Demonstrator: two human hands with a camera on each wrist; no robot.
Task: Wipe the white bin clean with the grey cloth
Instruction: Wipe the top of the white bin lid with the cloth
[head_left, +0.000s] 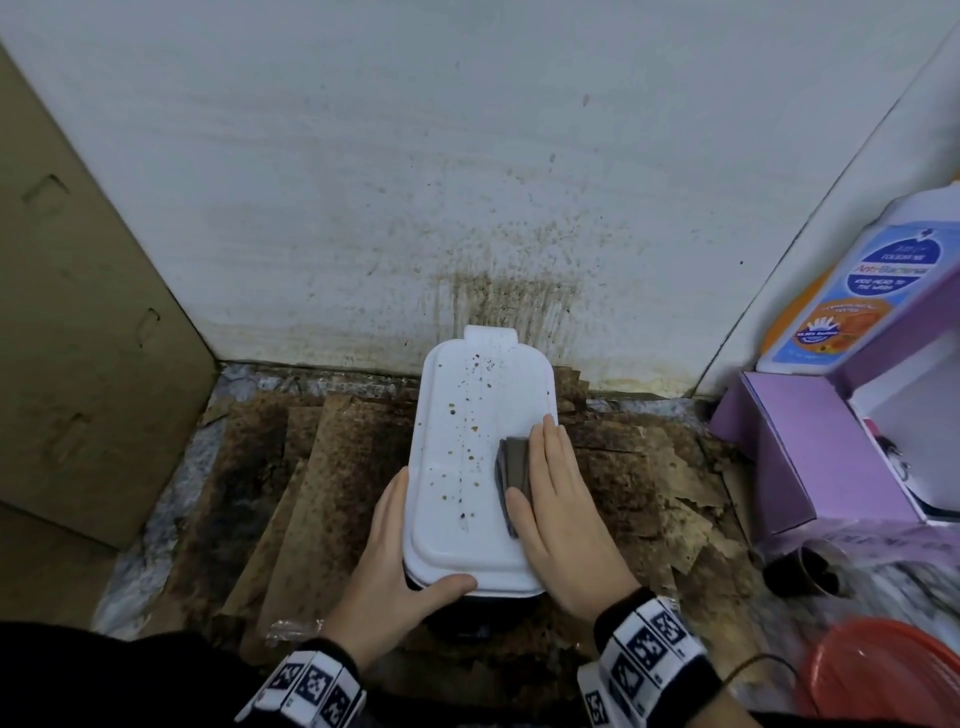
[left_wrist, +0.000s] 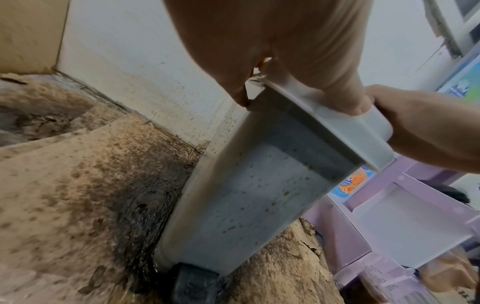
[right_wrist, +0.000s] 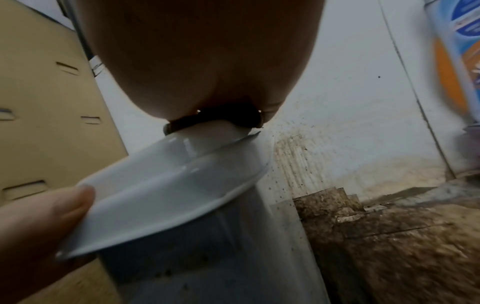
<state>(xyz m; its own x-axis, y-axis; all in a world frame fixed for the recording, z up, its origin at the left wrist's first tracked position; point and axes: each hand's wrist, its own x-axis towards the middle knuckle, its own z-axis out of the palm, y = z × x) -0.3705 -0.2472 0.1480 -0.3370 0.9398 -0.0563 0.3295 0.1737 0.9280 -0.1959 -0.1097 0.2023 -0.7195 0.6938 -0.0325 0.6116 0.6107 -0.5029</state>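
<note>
The grey cloth (head_left: 511, 470) is pressed onto the white bin (head_left: 467, 467) lid by the flat-fingered right hand (head_left: 566, 519), while the rim is gripped by the left hand (head_left: 389, 577).

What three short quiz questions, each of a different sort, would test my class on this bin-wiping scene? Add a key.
1. True or false: the grey cloth lies on the bin lid.
2. Which hand presses the cloth? A left hand B right hand
3. Fill in: the lid's brown specks lie to the ___ of the cloth in the head view.

Key: 1 true; 2 B; 3 left
</note>
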